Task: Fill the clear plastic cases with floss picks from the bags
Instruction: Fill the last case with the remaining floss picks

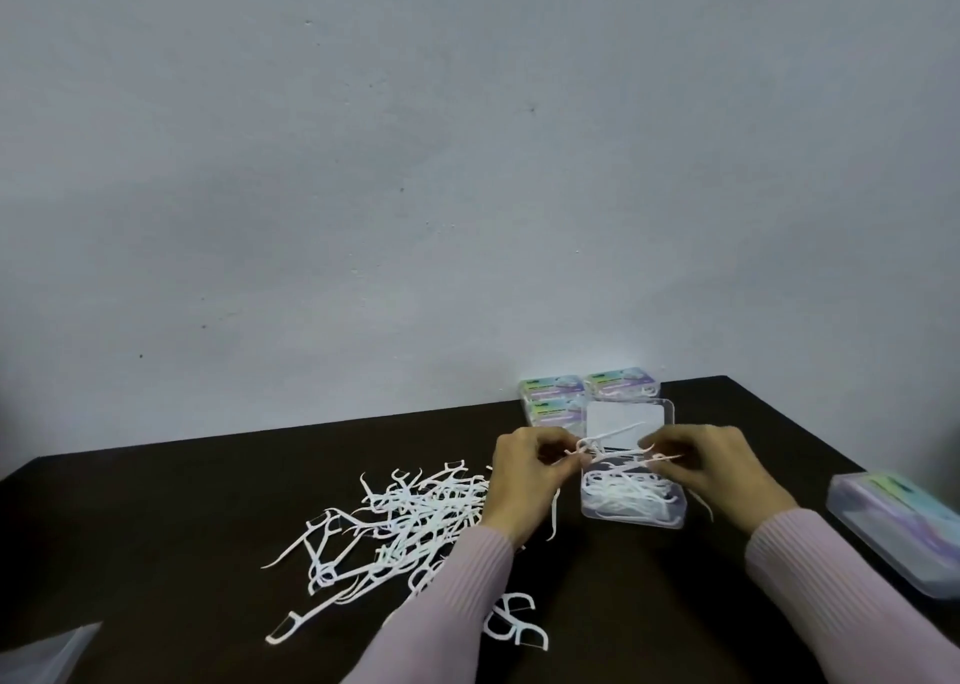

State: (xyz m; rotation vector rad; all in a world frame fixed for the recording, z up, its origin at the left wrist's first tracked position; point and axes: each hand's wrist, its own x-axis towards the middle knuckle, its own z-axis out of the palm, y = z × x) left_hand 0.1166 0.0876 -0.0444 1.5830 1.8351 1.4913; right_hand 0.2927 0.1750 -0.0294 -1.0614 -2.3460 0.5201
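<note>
Now both hands (621, 467) pinch floss picks (608, 441) above open case (631, 496).

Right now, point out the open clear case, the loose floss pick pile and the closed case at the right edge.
open clear case (631, 519): head view, front wall of its tray.
loose floss pick pile (415, 517): head view, middle of the heap.
closed case (893, 527): head view, its lid.
</note>
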